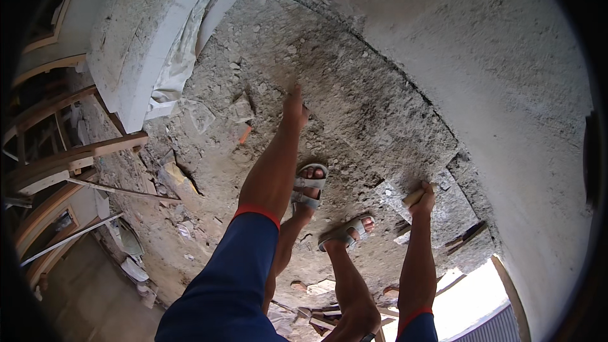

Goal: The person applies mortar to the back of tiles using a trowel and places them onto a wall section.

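The wooden tool handle (413,198) sits in the closed right hand (424,199), low on the right, just beside the grey plaster wall (494,88). The left hand (294,107) reaches farther out, fingers extended, over the rubble-strewn floor (354,107). Grey sandals (308,187) stand between both arms. Timber frames (69,158) lie far left.

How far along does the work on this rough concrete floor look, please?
Done: the curved wall looks smoothly plastered. In hand: the right hand grips a wooden-handled tool low by the wall; the left hand reaches forward. Left: the floor is rough, with rubble lying about.
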Demonstrator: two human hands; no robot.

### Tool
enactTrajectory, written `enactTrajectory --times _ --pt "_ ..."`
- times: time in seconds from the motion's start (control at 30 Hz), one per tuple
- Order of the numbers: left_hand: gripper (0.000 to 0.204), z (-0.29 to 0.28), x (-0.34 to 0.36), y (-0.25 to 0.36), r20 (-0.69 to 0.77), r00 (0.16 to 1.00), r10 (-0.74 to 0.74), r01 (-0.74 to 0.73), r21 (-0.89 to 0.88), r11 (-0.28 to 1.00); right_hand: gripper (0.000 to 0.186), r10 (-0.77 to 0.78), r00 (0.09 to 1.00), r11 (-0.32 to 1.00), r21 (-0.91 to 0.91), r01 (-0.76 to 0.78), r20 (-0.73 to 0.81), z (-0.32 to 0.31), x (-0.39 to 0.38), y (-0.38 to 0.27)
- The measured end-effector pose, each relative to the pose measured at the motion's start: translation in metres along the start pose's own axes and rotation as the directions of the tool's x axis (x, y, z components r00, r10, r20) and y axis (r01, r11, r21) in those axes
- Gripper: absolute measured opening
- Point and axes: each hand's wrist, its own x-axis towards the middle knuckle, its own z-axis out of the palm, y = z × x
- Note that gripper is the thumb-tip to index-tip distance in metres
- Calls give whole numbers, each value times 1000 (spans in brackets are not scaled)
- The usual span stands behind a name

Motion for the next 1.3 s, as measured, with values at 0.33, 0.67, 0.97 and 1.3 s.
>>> enactTrajectory --times 0.33,0.67,0.97,1.3 --pt "66 -60 -41 30 115 993 2 2 -39 999 17 -74 988 997 0 75 -139 7 -139 38" --pt "46 -104 -262 -27 91 986 -140 151 -126 981 29 -111 942 991 -110 79 -317 -118 -302 -47" --pt "39 -178 -539 68 82 992 91 -64 -281 957 19 -8 997 937 -350 -19 -77 -183 -425 -85" --pt "37 -268 -460 112 -478 877 -51 -71 -234 970 6 -127 962 807 -539 242 242 -12 -461 -92"
